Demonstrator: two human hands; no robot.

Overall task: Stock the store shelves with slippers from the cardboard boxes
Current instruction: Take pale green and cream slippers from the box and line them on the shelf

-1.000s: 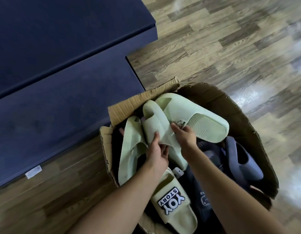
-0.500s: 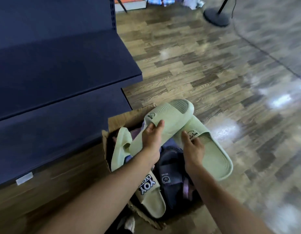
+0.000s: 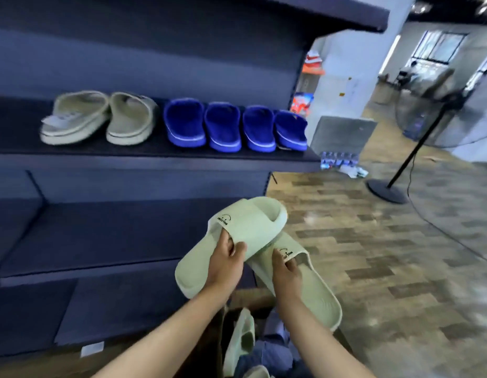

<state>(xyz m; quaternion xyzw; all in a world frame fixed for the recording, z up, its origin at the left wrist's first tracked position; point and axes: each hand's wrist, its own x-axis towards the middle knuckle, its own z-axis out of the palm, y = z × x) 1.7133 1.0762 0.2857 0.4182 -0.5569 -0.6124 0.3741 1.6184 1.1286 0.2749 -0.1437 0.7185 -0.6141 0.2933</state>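
Observation:
My left hand grips a pale green slipper by its strap, toe pointing up toward the shelves. My right hand holds a second pale green slipper by its strap, tucked partly under the first. Both are lifted above the cardboard box, which shows only at the bottom edge with another green slipper and dark blue ones inside. In front stands a dark blue shelf unit; its middle shelf carries a beige pair and two blue pairs. The lower shelf is bare.
A fan stand with a round black base and trailing cable stands on the wood floor to the right. A grey board leans by a white pillar, with bottles at its foot. A white label hangs on the bottom shelf edge.
Both hands have lifted the two green slippers out of the box and upward. My view has tilted up from the box to the shelves.

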